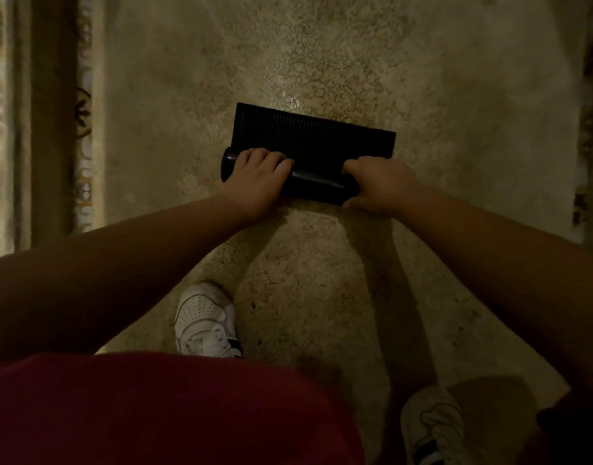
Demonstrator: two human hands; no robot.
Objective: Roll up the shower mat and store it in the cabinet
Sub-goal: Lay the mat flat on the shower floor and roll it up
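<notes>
Black shower mat half rolled on floor, left hand and right hand fingers over roll

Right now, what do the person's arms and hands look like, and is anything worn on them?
Both arms are bare from the frame edge down to the wrist, with no sleeves in view. The left hand and right hand wear no gloves; no rings, watch or bracelets are visible, though the light is dim. Lower down there is a dark red garment and white sneakers with dark stripes.
</notes>
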